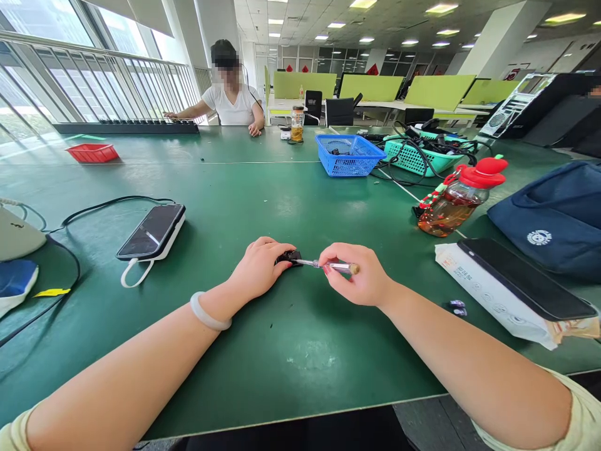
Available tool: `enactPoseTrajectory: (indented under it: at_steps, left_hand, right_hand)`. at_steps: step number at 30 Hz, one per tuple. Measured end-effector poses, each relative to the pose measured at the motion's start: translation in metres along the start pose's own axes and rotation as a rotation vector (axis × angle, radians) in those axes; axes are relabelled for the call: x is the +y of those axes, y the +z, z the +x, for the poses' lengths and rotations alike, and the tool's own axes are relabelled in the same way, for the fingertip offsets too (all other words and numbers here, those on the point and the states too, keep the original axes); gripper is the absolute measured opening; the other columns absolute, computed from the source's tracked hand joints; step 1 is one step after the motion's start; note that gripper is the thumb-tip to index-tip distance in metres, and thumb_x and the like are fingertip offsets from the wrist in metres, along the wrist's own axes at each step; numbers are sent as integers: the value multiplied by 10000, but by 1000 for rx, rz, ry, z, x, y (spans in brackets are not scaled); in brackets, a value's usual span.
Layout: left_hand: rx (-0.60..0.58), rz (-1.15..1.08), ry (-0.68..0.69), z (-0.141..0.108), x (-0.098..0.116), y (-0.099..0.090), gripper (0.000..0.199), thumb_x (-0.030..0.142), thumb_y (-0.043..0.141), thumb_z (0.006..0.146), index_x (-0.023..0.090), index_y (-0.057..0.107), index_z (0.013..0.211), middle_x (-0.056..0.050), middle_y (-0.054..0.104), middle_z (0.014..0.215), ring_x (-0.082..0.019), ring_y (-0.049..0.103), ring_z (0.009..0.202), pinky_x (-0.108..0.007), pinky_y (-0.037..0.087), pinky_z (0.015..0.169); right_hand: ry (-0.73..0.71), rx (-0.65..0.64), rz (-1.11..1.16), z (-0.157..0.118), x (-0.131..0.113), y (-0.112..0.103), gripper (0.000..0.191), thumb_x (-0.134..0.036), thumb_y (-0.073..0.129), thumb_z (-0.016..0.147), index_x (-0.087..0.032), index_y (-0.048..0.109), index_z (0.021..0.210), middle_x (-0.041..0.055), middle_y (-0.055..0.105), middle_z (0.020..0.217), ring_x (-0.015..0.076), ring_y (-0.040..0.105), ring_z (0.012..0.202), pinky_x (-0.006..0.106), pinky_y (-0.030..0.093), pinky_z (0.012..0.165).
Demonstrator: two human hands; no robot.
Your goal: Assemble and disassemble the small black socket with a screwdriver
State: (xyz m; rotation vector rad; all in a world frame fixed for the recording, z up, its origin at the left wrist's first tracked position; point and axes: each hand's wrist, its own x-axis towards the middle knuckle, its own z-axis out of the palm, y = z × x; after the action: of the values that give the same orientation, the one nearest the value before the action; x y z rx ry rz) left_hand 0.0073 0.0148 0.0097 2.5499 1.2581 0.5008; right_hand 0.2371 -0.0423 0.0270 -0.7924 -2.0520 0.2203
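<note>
A small black part [290, 256] lies on the green table top [282, 207], held between the thumb and fingers of my left hand [259, 268], which wears a pale bracelet on its wrist. My right hand [355, 275] is closed around the clear handle of a screwdriver [310, 262]. The metal shaft points left, and its tip meets the black part. My left fingers cover much of the part, so its exact shape is hidden.
A phone [154, 232] with cables lies left. Beyond are a red tray [92, 153], a blue basket [350, 156] and a green basket [417, 156] of cables. Right are a bottle [451, 210], a tissue pack [493, 294] and a blue bag [558, 213]. A person [232, 100] sits opposite.
</note>
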Motion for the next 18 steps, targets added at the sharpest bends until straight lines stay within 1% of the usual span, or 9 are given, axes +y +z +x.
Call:
enactPoseTrajectory:
  at_steps: [6, 12, 15, 18]
  left_hand:
    - [-5, 2, -6, 0, 1, -1, 331, 304, 563, 968, 235, 673, 1272, -44, 737, 1209, -283, 549, 1220, -467, 439, 1112]
    - [-16, -1, -18, 1, 3, -2, 332, 298, 558, 968, 235, 674, 1273, -37, 734, 1225, -279, 546, 1229, -461, 434, 1125]
    - [-16, -7, -25, 1, 4, -2, 333, 285, 556, 963, 239, 676, 1271, -36, 735, 1224, -276, 551, 1230, -460, 437, 1126]
    - [-19, -16, -33, 1, 4, -2, 341, 269, 551, 961, 234, 673, 1277, -35, 734, 1226, -275, 551, 1233, -461, 435, 1132]
  right_hand:
    - [-110, 2, -100, 1, -3, 0, 133, -97, 533, 819, -219, 579, 849, -38, 656, 666, 92, 526, 525, 218, 448, 559]
    - [-190, -13, -195, 1, -2, 0, 139, -101, 543, 798, -219, 568, 868, -33, 674, 683, 107, 519, 538, 237, 451, 579]
    - [-237, -26, -255, 1, -3, 0, 135, -96, 543, 796, -211, 571, 863, -30, 675, 693, 110, 490, 546, 242, 424, 576]
    - [-295, -83, -326, 1, -7, 2, 116, -104, 532, 808, -200, 587, 843, -23, 623, 671, 117, 428, 550, 254, 375, 564]
